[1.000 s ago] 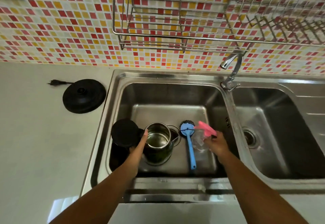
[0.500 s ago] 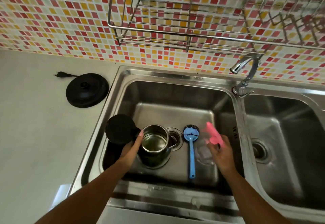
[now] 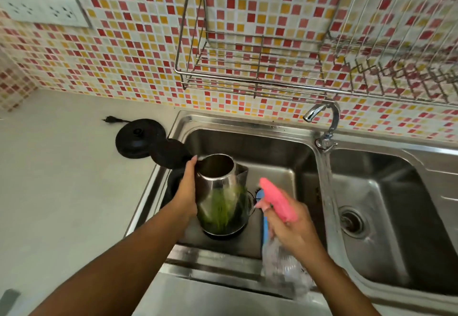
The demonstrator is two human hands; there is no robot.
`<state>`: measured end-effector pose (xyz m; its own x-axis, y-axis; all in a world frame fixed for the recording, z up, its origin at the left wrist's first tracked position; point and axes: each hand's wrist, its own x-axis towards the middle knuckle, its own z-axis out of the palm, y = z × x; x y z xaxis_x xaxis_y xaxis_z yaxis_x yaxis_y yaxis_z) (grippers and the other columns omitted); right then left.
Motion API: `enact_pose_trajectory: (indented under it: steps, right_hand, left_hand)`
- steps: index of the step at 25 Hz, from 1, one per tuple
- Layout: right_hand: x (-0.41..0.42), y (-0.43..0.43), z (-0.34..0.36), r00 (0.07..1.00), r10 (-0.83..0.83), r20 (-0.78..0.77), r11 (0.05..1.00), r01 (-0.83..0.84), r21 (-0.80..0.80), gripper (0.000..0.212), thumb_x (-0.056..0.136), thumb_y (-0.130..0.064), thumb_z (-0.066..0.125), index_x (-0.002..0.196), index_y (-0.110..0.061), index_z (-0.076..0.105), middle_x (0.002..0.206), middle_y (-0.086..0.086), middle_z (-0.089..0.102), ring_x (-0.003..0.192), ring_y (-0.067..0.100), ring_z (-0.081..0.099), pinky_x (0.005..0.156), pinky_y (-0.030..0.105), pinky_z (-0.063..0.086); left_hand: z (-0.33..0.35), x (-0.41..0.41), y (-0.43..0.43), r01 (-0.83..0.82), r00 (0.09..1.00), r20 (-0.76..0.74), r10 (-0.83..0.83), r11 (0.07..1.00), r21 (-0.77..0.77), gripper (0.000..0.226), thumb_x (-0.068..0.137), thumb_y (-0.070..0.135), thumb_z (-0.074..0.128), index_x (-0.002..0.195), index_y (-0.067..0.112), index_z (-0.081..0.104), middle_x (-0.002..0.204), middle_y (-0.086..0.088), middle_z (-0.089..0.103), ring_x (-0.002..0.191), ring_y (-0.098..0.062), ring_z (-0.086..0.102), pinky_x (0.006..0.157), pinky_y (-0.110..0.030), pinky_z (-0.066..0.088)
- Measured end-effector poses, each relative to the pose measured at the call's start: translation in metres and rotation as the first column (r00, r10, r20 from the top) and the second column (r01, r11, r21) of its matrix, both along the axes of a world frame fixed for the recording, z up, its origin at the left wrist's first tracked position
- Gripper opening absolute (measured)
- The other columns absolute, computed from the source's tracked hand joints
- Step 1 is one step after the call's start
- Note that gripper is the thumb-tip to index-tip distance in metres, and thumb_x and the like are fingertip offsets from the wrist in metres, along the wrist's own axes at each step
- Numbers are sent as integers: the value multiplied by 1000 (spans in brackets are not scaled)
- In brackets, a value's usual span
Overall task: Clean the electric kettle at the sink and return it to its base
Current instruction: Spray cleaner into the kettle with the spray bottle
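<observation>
A steel electric kettle (image 3: pixel 221 191) with a green pattern on its side is held up over the left sink basin (image 3: pixel 272 149), its black lid (image 3: pixel 171 153) flipped open to the left. My left hand (image 3: pixel 187 191) grips its handle side. My right hand (image 3: pixel 290 224) holds a clear spray bottle with a pink trigger head (image 3: pixel 278 200), the nozzle pointing at the kettle's side from close by. The round black kettle base (image 3: pixel 135 139) lies on the counter left of the sink, its plug (image 3: pixel 110 119) loose beside it.
A blue brush (image 3: pixel 264 226) lies in the basin, mostly hidden by my right hand. The tap (image 3: pixel 324 120) stands between the two basins; the right basin (image 3: pixel 371 191) has a drain. A wire dish rack (image 3: pixel 260 68) hangs above. Wall sockets (image 3: pixel 42 9) sit at upper left.
My left hand lifted the kettle off the basin floor. My right hand raised the spray bottle and brought it toward the kettle. The camera view tilted up and shifted left.
</observation>
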<state>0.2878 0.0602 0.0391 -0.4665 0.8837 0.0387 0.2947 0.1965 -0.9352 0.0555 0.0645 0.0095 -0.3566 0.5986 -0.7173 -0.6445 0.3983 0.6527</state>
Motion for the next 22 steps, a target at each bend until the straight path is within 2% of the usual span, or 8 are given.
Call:
enact_pose_trajectory:
  steps: [3,6,7,8,10,13,18,22]
  right_hand:
    - [-17,-16,17,998,-43,34,990,47,-134,15,84,-52,54,81,-59,67,82,15,71,42,6,50,53,34,50]
    - [-21,-19,15,990,-28,136,1000,29,-6,20,93,-47,52,100,-59,65,76,10,70,51,13,54,59,37,53]
    - [-20,-21,16,988,-48,146,998,43,38,20,94,-44,53,95,-57,67,73,9,70,53,18,56,59,39,55]
    - [-19,-22,18,986,-85,146,995,75,69,22,94,-43,54,81,-52,70,68,10,69,53,22,58,59,42,55]
    - [-14,-25,20,976,-186,117,981,176,87,43,90,-50,56,57,-25,68,57,12,65,49,24,60,53,45,53]
    - [-5,-30,19,956,-283,80,957,277,83,62,83,-59,55,56,-4,63,51,16,59,46,28,60,46,45,50]
    - [0,-45,23,957,-200,211,978,182,100,55,87,-60,54,64,-12,70,58,6,67,54,18,65,60,42,56]
    - [-3,-48,15,944,-274,183,962,272,34,67,81,-69,53,54,-9,64,51,8,63,48,19,63,59,45,56]
  left_hand:
    - [24,6,2,-93,994,65,90,994,50,50,77,56,71,109,18,77,99,-8,79,99,-29,72,95,-45,55]
    - [40,12,7,-143,988,72,140,989,46,54,73,52,76,114,17,75,106,-8,77,101,-30,73,95,-48,55]
    - [45,14,8,-160,985,79,156,986,52,57,71,53,78,115,17,74,105,-8,78,100,-30,73,95,-48,55]
    - [46,14,10,-180,981,89,174,982,64,61,67,55,79,115,18,74,105,-7,78,99,-29,73,95,-48,55]
    - [49,16,10,-206,975,96,201,977,49,71,56,61,82,115,21,73,107,-4,77,100,-28,72,98,-48,53]
    - [58,23,3,-212,971,117,208,977,25,68,63,64,79,115,20,73,115,-6,73,111,-29,65,108,-51,42]
    - [60,21,3,-258,950,183,253,966,3,73,62,69,77,117,21,70,122,-8,68,118,-33,58,112,-56,36]
    - [60,19,3,-234,954,191,229,972,1,71,63,70,74,115,22,70,125,-8,66,121,-35,55,113,-59,32]
